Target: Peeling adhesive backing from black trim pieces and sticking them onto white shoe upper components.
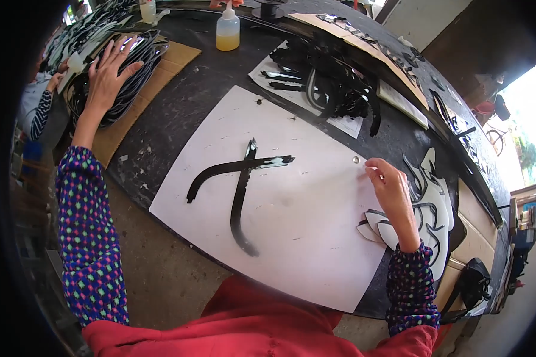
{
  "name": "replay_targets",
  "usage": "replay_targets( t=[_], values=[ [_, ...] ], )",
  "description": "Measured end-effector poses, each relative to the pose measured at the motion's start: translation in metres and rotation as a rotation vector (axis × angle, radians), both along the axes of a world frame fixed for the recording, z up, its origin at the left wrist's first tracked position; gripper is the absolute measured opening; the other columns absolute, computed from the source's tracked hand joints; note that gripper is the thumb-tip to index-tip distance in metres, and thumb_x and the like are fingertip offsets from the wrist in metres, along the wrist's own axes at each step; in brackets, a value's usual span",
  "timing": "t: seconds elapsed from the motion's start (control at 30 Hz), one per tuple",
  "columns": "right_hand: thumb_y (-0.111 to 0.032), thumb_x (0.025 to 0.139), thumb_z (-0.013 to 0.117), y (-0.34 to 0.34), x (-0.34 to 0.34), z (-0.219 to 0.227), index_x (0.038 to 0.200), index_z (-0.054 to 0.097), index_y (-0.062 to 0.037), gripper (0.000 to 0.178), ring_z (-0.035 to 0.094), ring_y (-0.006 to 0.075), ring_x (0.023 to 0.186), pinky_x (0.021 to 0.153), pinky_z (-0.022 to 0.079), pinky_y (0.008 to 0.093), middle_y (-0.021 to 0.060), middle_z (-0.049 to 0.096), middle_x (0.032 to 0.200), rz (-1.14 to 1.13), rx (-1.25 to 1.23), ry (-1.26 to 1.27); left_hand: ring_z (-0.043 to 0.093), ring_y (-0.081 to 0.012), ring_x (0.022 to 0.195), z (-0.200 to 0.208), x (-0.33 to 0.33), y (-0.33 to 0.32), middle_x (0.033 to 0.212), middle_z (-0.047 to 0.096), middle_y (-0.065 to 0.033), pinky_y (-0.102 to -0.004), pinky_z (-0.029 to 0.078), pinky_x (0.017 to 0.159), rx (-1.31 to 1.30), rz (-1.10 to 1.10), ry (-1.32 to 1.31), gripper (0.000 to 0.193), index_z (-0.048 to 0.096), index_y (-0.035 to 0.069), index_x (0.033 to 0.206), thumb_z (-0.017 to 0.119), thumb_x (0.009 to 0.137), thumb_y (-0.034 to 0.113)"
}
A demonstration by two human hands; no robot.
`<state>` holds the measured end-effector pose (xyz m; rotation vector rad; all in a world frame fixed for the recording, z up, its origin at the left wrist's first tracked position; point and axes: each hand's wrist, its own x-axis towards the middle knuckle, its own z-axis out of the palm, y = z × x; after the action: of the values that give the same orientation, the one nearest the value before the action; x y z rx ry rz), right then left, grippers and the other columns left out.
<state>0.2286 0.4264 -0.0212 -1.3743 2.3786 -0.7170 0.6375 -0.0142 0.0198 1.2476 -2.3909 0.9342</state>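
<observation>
Many black strips [124,90] lie beneath the left fingers [118,52].

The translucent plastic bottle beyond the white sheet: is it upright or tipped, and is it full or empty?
Upright and partly full: the bottle stands on its base, and yellow liquid fills only its lower part.

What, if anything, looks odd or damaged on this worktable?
One of the two crossed black strips looks greyish at its near end, unlike its darker length; I can't tell whether that's dust, wear or glare. Pale flecks dot the black tabletop like debris. I see no spill.
</observation>
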Motion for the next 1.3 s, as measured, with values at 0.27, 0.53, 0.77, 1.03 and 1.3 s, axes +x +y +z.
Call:
replay_targets(
  t=[0.27, 0.53, 0.77, 1.03, 1.3],
  values=[
    [-0.016, 0.097, 0.056, 0.114, -0.126, -0.004, 0.129, 0.055, 0.0002, 0.035, 0.055, 0.0391, 0.12, 0.1, 0.045, 0.0461, 0.0216, 0.06, 0.128, -0.547, 0.256, 0.605, 0.065, -0.0248, 0.092, -0.036, -0.089, 0.226, 0.1, 0.072, -0.0115, -0.0363, 0.049, 0.087, 0.737, -0.67, 0.241, 0.036, 0.068, 0.005, 0.122, 0.071, 0.088, 0.015],
    [-0.023, 0.093, 0.064, 0.204, -0.137, -0.01, 0.139, 0.049, -0.0002, 0.053, 0.05, 0.0371, 0.129, 0.108, 0.039, 0.0415, 0.023, 0.052, 0.141, -0.401, 0.229, 0.22, 0.054, -0.0285, 0.1, -0.089, -0.114, 0.302, 0.121, 0.053, -0.0123, -0.038, 0.051, 0.085, 0.517, -0.56, 0.32, 0.057, 0.059, 0.01, 0.137, 0.069, 0.082, -0.001],
    [-0.024, 0.091, 0.068, 0.268, -0.131, -0.014, 0.141, 0.046, 0.0002, 0.06, 0.048, 0.0373, 0.132, 0.109, 0.039, 0.0416, 0.022, 0.054, 0.14, -0.58, 0.214, 0.323, 0.061, -0.028, 0.102, -0.078, -0.105, 0.303, 0.115, 0.062, -0.0131, -0.0367, 0.053, 0.088, 0.599, -0.648, 0.471, 0.055, 0.06, 0.009, 0.136, 0.056, 0.086, -0.012],
    [-0.02, 0.078, 0.078, 0.289, -0.118, -0.022, 0.141, 0.046, -0.0014, 0.074, 0.055, 0.0334, 0.121, 0.103, 0.042, 0.0453, 0.0184, 0.062, 0.126, -0.641, 0.212, 0.484, 0.056, -0.0188, 0.108, -0.093, -0.124, 0.355, 0.124, 0.059, -0.0026, -0.0329, 0.043, 0.091, 0.54, -1.077, 0.119, 0.048, 0.064, 0.014, 0.132, 0.058, 0.085, 0.005],
    [-0.015, 0.085, 0.071, 0.291, -0.127, -0.036, 0.136, 0.05, 0.0017, 0.058, 0.065, 0.0328, 0.093, 0.084, 0.05, 0.0396, 0.0201, 0.067, 0.102, -0.611, 0.14, 0.284, 0.052, -0.0108, 0.111, -0.099, -0.123, 0.35, 0.143, 0.051, 0.005, -0.029, 0.033, 0.09, 0.412, -1.007, -0.06, 0.055, 0.054, 0.034, 0.142, 0.055, 0.091, 0.014]
  ],
)
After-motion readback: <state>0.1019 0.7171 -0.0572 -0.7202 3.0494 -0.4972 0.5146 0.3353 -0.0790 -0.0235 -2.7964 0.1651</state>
